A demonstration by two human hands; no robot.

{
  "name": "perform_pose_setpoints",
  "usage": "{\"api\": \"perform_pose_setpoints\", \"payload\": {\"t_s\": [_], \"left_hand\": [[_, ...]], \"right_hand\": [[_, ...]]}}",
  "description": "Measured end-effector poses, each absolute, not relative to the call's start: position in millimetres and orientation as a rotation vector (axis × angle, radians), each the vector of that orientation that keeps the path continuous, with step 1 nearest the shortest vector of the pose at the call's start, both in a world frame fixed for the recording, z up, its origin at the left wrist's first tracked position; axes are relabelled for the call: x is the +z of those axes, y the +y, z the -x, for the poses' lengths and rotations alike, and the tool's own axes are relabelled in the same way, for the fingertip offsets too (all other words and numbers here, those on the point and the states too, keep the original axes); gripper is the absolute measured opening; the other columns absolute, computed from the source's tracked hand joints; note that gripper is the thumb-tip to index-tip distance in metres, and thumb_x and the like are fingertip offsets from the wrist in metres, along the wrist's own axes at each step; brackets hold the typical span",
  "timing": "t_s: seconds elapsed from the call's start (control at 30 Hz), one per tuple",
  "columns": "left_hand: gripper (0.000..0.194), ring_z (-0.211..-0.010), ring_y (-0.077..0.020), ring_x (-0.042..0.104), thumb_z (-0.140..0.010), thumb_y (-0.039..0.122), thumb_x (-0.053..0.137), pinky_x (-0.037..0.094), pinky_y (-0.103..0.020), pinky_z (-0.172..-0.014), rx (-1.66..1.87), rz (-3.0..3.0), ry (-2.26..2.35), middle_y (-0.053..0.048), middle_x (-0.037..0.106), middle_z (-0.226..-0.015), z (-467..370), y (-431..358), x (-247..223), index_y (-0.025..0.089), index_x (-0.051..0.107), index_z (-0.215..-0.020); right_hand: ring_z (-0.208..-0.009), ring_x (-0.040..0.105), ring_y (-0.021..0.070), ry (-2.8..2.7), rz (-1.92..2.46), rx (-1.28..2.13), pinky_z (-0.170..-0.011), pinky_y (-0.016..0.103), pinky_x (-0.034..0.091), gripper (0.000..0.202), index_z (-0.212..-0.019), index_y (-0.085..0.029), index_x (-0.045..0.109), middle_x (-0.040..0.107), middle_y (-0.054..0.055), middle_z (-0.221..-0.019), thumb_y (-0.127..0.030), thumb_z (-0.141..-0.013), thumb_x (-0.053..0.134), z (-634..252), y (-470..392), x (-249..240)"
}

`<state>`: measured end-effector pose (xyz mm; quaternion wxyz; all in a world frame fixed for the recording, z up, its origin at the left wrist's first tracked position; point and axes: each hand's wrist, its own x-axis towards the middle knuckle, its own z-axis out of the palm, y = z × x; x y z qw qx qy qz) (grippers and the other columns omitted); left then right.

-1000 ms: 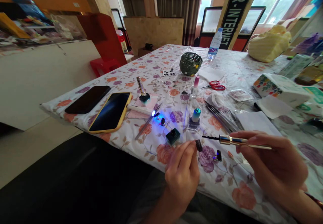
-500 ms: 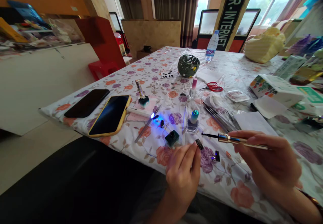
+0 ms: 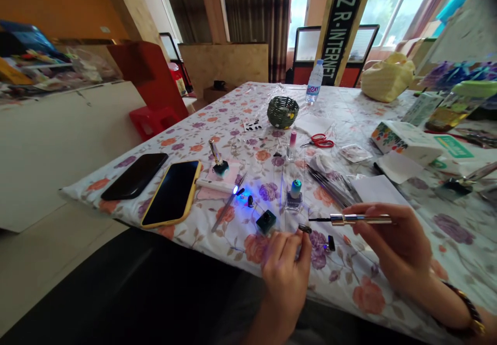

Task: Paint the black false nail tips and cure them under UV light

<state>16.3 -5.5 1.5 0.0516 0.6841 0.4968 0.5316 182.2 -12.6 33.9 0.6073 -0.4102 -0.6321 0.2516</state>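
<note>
In the head view, the left hand (image 3: 287,264) has its fingertips pinched together on a small dark nail (image 3: 305,228), just above the near edge of the surface (image 3: 217,117). Gripped low, the nail presents its upper face, presumably so the fingers stay off it. The right hand (image 3: 392,246) is curled like a pen hold around the metallic handle of a brush (image 3: 337,219); its black tip points at the nail, apart from it. The uncapped bottle (image 3: 266,222) stands close to the left hand, probably for easy dipping. The lit lamp (image 3: 217,185) lies with its blue glow toward a second dark nail (image 3: 250,200), perhaps to cure it.

Flowered cloth covers the surface. Two phones (image 3: 171,192) lie by its left corner; a woven basket (image 3: 282,112) and a water bottle (image 3: 313,83) stand toward the far edge, with red-handled scissors (image 3: 320,141) nearer. Beyond the far edge are curtains (image 3: 256,18), a lettered sign (image 3: 341,24) and bright windows (image 3: 404,3); a red stool (image 3: 149,122) sits past the left edge.
</note>
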Motion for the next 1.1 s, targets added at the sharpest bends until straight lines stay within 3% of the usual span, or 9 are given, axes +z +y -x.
{"api": "perform_pose_setpoints", "payload": {"t_s": [0.37,0.57,0.9,1.1], "left_hand": [[0.021,-0.059,-0.0126,0.051,-0.079,0.014,0.056,0.04,-0.025,-0.062,1.468,-2.188,1.572,0.0,0.055,-0.057,-16.1,-2.9,-1.1,0.017,0.058,-0.058],[0.02,-0.06,-0.0155,0.051,-0.08,0.015,0.055,0.038,-0.028,-0.058,1.34,-2.311,1.685,-0.001,0.054,-0.057,-13.0,-7.5,-0.4,0.017,0.06,-0.06],[0.014,-0.066,-0.0191,0.056,-0.082,0.016,0.051,0.045,-0.031,-0.058,1.192,-2.284,1.65,-0.003,0.058,-0.066,-4.4,-12.4,-1.3,0.015,0.065,-0.084],[0.021,-0.064,-0.0185,0.057,-0.083,0.021,0.052,0.048,-0.034,-0.062,1.373,-2.262,1.599,-0.003,0.058,-0.067,5.4,-21.7,-5.6,0.015,0.063,-0.099]], "right_hand": [[-0.069,0.06,0.0109,-1.294,1.124,0.577,-0.062,0.022,0.051,0.017,-0.093,-0.023,0.053,0.063,0.001,-0.085,-0.018,-0.078,0.06,-182.3,-5.9,34.6],[-0.057,0.053,0.0101,-1.251,1.266,0.529,-0.048,0.021,0.044,0.016,-0.086,-0.021,0.053,0.061,0.0,-0.075,-0.03,-0.076,0.062,-185.7,-1.6,35.6],[-0.057,0.057,0.0092,-1.765,1.278,0.196,-0.051,0.019,0.043,0.012,-0.084,-0.021,0.051,0.061,-0.002,-0.068,-0.028,-0.079,0.059,-142.5,9.1,90.5],[-0.054,0.055,0.0073,-2.013,1.158,0.078,-0.054,0.018,0.042,0.011,-0.089,-0.02,0.05,0.062,-0.003,-0.065,-0.027,-0.082,0.056,-110.0,25.5,106.6]]}}
